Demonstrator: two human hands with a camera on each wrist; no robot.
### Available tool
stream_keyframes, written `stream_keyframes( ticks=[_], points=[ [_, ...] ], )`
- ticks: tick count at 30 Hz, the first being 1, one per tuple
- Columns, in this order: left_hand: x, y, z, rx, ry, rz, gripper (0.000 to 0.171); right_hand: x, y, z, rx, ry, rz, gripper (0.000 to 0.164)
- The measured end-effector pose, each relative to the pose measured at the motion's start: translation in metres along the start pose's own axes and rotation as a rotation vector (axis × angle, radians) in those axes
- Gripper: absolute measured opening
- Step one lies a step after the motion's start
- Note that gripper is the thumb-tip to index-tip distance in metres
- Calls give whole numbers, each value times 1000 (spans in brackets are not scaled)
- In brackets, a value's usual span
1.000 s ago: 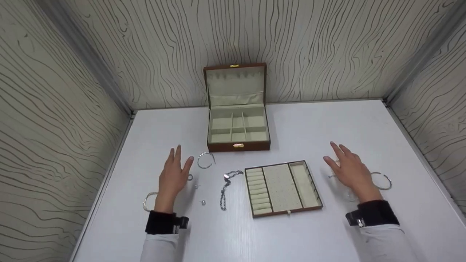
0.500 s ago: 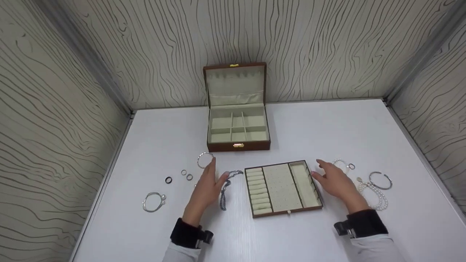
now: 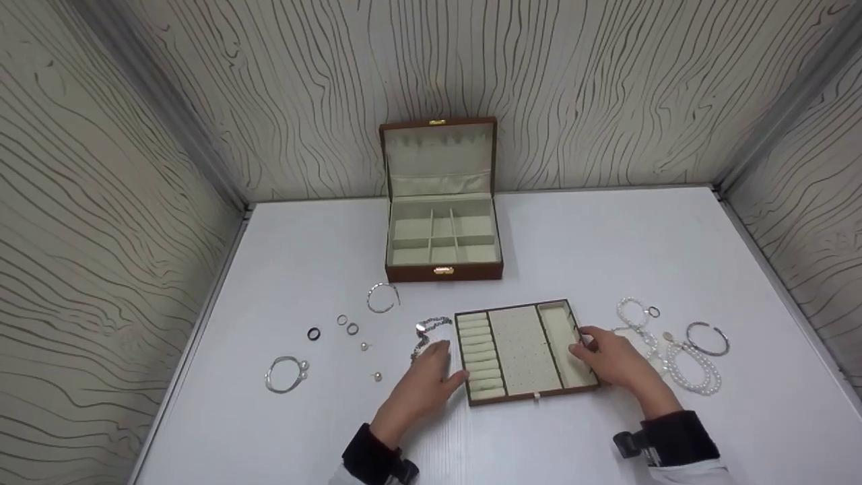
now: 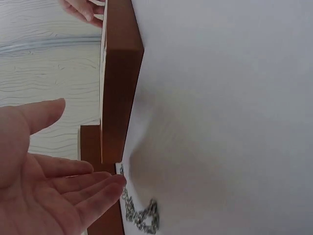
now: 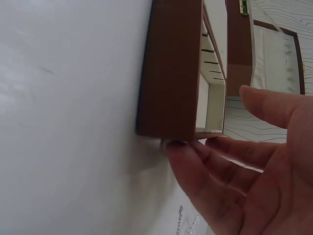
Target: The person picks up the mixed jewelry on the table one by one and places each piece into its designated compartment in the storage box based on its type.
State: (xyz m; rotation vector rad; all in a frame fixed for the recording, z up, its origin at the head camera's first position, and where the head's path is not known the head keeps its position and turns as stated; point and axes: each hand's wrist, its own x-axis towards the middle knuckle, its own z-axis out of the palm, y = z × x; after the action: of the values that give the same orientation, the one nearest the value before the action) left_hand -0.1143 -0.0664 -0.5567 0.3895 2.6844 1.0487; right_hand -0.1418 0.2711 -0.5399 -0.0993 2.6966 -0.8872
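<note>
A shallow brown jewelry tray (image 3: 525, 347) lies on the table, with ring rolls on its left, a dotted middle panel and a long slot on its right. My left hand (image 3: 421, 385) is beside the tray's left side, fingers extended, thumb near the rim; the left wrist view shows this hand (image 4: 54, 181) holding nothing. My right hand (image 3: 619, 358) is at the tray's right side. In the right wrist view its fingers (image 5: 188, 169) are right at the outer wall, while the thumb is spread apart above the slot. A dark chain bracelet (image 3: 436, 323) lies just past my left fingertips, partly hidden.
Behind the tray stands an open brown jewelry box (image 3: 444, 273) with divided compartments. Bangles (image 3: 283, 374), rings (image 3: 314, 333) and pearl earrings (image 3: 377, 376) lie at left. Pearl strands (image 3: 704, 377) and a silver cuff (image 3: 708, 339) lie at right. Patterned walls enclose the table.
Both hands have come inward to the tray's two sides, the left from far left past the rings and earrings, the right from above the pearls. The tray is in about the same place.
</note>
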Motion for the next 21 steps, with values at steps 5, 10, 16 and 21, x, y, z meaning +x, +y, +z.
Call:
stream_keyframes(
  ticks=[5, 10, 16, 21],
  points=[
    [-1, 7, 10, -121, -53, 21, 61, -5, -4, 3, 107, -43, 70, 64],
    [0, 13, 12, -131, -72, 20, 64, -6, -7, 6, 170, -56, 98, 67],
    [8, 13, 7, -129, -86, 25, 68, -2, -8, 9, 162, -39, 87, 67],
    [20, 9, 2, -117, -57, 28, 63, 6, -10, 11, 151, -35, 80, 70]
  ],
)
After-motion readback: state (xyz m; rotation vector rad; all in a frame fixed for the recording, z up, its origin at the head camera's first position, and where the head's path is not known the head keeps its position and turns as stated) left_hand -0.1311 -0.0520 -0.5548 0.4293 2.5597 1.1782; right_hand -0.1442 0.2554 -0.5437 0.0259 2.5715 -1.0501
